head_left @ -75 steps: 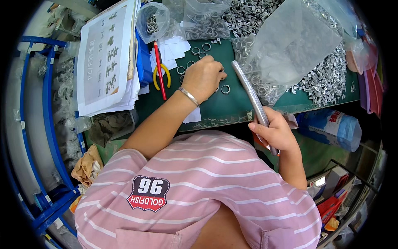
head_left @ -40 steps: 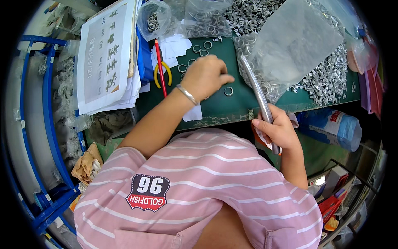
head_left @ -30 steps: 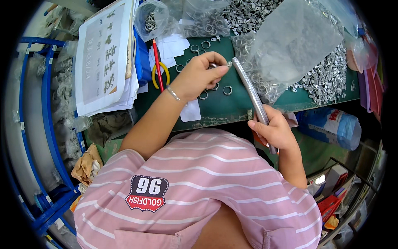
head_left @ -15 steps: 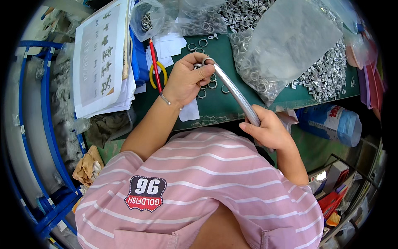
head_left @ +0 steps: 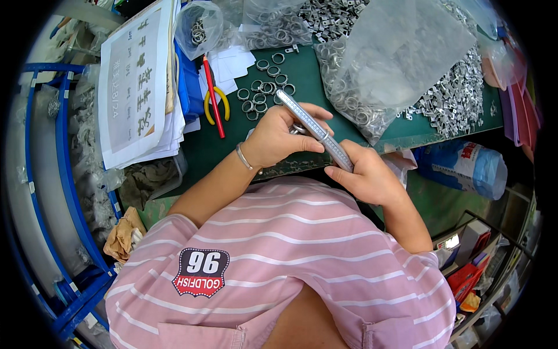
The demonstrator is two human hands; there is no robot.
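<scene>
A silver ring mandrel [head_left: 308,121], tapered and marked with a scale, slants across the front of the green bench. Its thicker lower end is gripped by my right hand [head_left: 372,173]. A metal ring [head_left: 323,137] sits around the mandrel partway along. My left hand [head_left: 276,136] is curled beneath and beside the mandrel, thumb close to that ring. More metal rings [head_left: 297,129] show partly between its thumb and fingers; how many is hidden. Loose metal rings [head_left: 260,98] lie on the bench just beyond my left hand.
A red pen [head_left: 213,96] lies across yellow-handled pliers [head_left: 219,107] beside white paper slips [head_left: 235,63]. Clear bags of rings [head_left: 354,104] and a pile of small metal clips [head_left: 450,104] cover the right. Printed sheets [head_left: 131,87] stand left; a blue rack [head_left: 81,174] is beyond.
My left hand has moved down along the mandrel from its tip. The ring that was at the thin end is now farther down. More bench rings are uncovered.
</scene>
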